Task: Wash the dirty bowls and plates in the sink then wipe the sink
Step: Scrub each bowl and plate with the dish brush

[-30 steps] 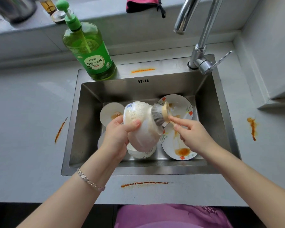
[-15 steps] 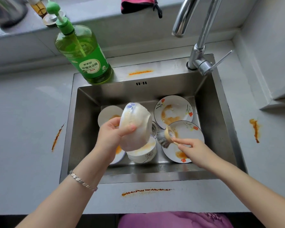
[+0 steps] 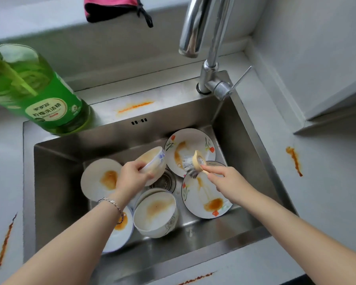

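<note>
Gripping a white bowl point(image 3: 152, 159) with blue floral print and orange-brown smears inside, the left hand point(image 3: 132, 179) holds it tilted above the sink point(image 3: 56, 161) drain. The right hand point(image 3: 226, 182) pinches a wooden-handled dish brush point(image 3: 193, 164) just beside it. The green detergent bottle point(image 3: 49, 99) label reads 柠檬洗洁精.

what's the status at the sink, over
Left hand grips stained bowl, tilted above drain. Right hand pinches dish brush, clear of bowl. Dirty plates, another bowl in sink.
</note>
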Tool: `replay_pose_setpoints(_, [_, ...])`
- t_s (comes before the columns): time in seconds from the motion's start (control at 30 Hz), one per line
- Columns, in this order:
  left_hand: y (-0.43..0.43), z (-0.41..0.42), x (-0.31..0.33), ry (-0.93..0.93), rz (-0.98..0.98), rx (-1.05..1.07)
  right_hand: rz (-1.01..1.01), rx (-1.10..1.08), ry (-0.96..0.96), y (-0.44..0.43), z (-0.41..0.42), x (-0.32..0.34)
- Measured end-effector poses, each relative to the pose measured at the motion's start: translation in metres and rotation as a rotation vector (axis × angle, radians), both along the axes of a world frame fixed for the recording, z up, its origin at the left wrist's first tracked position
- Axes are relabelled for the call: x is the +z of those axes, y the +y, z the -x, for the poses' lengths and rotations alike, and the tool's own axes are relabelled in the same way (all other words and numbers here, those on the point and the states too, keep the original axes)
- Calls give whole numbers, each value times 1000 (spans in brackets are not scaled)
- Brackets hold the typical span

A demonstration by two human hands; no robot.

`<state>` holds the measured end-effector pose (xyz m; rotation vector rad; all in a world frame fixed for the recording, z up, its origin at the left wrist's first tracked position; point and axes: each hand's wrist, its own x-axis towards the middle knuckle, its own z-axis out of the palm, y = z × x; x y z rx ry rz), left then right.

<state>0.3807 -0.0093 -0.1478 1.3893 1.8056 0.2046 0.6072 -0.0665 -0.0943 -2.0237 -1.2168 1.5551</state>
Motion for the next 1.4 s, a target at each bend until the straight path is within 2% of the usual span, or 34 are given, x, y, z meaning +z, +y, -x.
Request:
replay_pose_setpoints(0.13, [-8, 7, -32, -28, -14, -55, 27, -30, -19, -5, 7, -13])
replay_pose_setpoints(0.5, [-5, 36, -79, -163, 84, -22, 58, -137, 15, -7, 37, -19])
replay_pose_setpoints(0.63, [0, 40, -86, -149, 113, -11, 62, -132, -7, -7, 49, -20])
replay_pose_setpoints(0.83, [-9, 50, -90, -69, 81, -114, 47, -56, -39, -4, 71, -17])
replay_pose_setpoints(0.97, [-18, 71, -72, -120, -17, 62, 42, -16, -42, 0, 85, -13])
replay_pose_setpoints(1.1, [-28, 117, -59, -49, -147, 301, 66, 28, -21, 7, 104, -11])
replay_pose_setpoints(1.17, [-34, 137, -61, 36, -119, 414, 73, 37, 1, 10, 113, -11])
replay_pose_setpoints(1.23, [-38, 147, -67, 50, -12, 524, 60, 61, -9, 13, 121, -13])
replay_pose_setpoints(1.3, [-42, 151, -75, -55, 94, 595, 55, 89, -23, 16, 127, -17])
replay_pose_setpoints(1.4, [-44, 153, -85, -159, 105, 618, 75, 100, -32, 20, 132, -21])
